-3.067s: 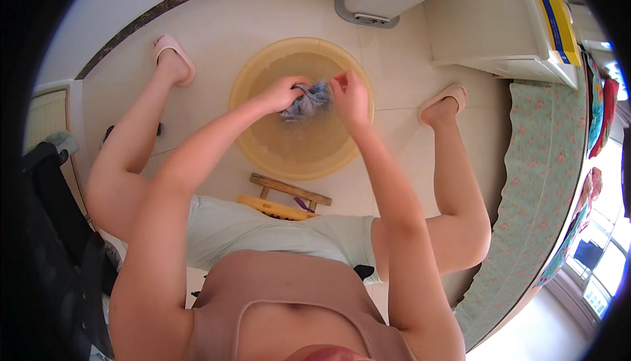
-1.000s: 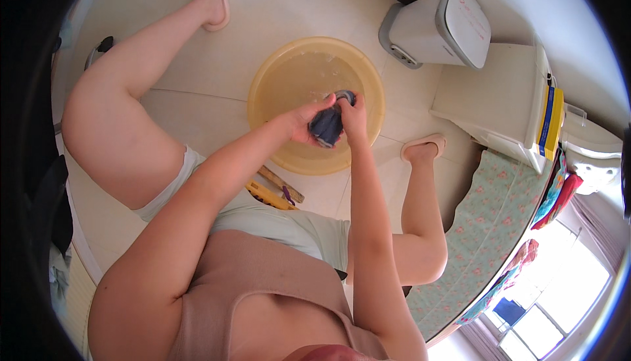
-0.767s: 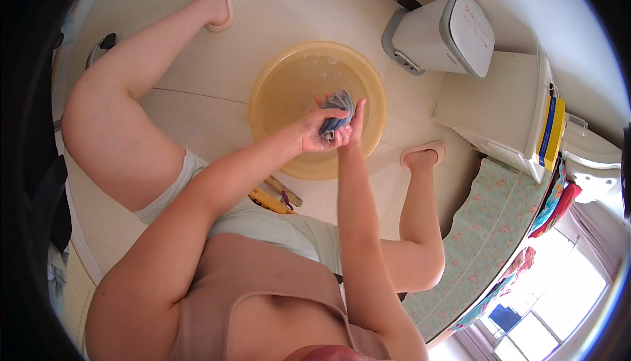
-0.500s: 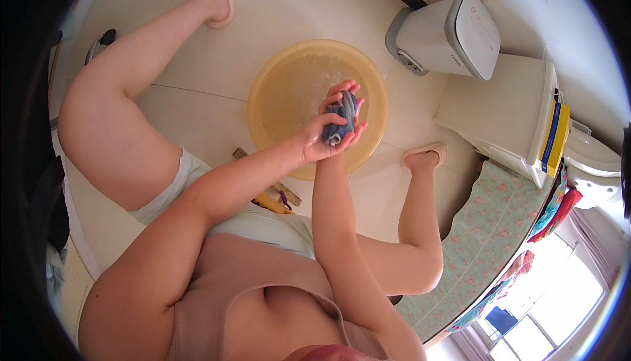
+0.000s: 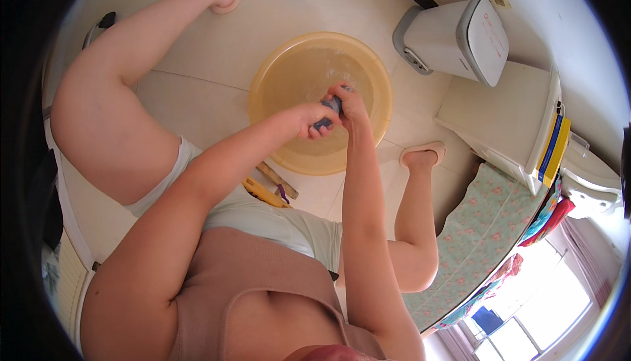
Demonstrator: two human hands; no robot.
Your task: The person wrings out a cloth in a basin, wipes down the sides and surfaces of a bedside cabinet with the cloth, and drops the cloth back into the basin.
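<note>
A bunched blue-grey cloth (image 5: 336, 105) is squeezed between my two hands above the yellow plastic basin (image 5: 259, 114). My left hand (image 5: 317, 120) is closed around its nearer end, and a bit of the fabric sticks out beneath the fingers. Around the farther end, my right hand (image 5: 348, 103) is wrapped with the fingers curled. A short twisted stretch of cloth shows between the fists. Cloudy water (image 5: 289, 85) fills the basin, with some ripples and bubbles close to the right hand. Most of the cloth is hidden in my grip, so its exact kind cannot be made out.
My legs are spread on either side of the basin. On the tiled floor between them lie a wooden strip (image 5: 279, 181) and a yellow object (image 5: 265, 194). Right of the basin stand a white lidded bin (image 5: 440, 39), a white cabinet (image 5: 496, 111) and a floral-covered surface (image 5: 483, 220).
The cloth was cupped in both hands with fingers spread. Now the hands have moved to its opposite ends, gripping and twisting it, with my right hand shifted farther right.
</note>
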